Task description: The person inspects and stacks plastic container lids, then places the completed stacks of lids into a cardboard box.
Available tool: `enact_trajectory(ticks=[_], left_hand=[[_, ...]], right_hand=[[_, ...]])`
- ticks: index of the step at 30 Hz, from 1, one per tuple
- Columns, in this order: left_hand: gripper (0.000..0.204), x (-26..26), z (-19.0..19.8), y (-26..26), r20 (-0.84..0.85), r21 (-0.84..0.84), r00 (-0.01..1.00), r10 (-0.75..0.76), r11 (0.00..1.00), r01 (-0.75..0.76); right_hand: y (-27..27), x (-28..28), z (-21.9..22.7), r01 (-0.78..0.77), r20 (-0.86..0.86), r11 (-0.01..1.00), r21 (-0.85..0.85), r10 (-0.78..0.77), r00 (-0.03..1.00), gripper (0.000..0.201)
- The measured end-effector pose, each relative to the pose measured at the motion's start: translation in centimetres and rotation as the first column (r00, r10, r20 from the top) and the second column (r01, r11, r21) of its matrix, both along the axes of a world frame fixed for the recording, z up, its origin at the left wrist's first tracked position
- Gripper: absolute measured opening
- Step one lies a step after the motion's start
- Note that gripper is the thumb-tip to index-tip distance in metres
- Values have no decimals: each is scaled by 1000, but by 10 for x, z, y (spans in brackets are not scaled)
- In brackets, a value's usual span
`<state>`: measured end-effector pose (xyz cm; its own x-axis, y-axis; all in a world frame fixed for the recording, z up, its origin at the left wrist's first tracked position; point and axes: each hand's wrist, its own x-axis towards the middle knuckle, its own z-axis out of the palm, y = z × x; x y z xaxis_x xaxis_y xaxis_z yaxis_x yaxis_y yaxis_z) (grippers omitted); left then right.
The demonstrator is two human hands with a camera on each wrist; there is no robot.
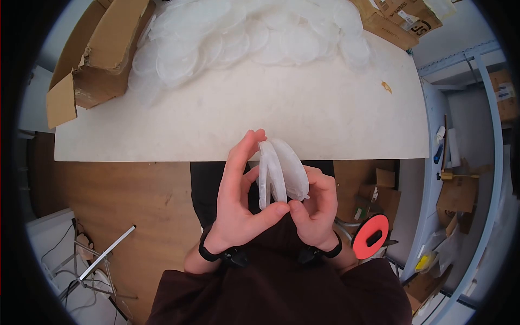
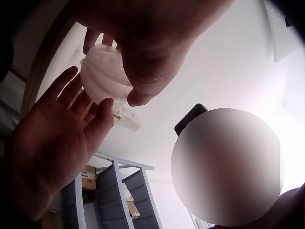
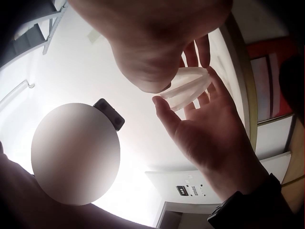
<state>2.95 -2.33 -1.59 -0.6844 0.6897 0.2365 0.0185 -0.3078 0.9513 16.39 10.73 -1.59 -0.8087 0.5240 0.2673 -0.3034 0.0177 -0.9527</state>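
Note:
Both hands hold a small stack of thin, round, translucent white plastic discs upright on edge, in front of the torso and just off the table's near edge. My left hand (image 1: 232, 211) spans the left discs (image 1: 274, 172), fingertips at the top edge and thumb at the bottom. My right hand (image 1: 320, 208) pinches the right disc (image 1: 291, 169) between thumb and curled fingers. The discs lean apart at the top and come close together near the thumbs. In the right wrist view, the discs (image 3: 187, 90) lie between both hands, their faces partly hidden by fingers.
A large heap of similar translucent discs (image 1: 227, 40) covers the back of the white table (image 1: 244, 114). An open cardboard box (image 1: 111, 51) stands at back left, another carton (image 1: 395, 21) at back right. Shelving (image 1: 482, 97) runs along the right, with a red round-topped item (image 1: 370, 227) below.

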Motion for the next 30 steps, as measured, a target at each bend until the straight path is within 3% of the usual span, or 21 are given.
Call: enact_trajectory(ticks=[2,4,16,30], left_hand=[[117,-1,1,-3,-76,-27,997,-27,999,25],[116,0,-1,-5,-66,-2,997,-38,999,38],[110,2,-5,-4,-40,118,998,-52,991,57],[110,2,-5,-3,-42,175,997,-59,982,66]], right_hand=[[0,-2,2,26,6,1000,4,-26,1000,43],[4,-2,2,-24,-1,992,122,24,1000,49],[6,2,7,-26,4,986,167,26,1000,50],[4,5,5,-31,-5,995,91,31,1000,43]])
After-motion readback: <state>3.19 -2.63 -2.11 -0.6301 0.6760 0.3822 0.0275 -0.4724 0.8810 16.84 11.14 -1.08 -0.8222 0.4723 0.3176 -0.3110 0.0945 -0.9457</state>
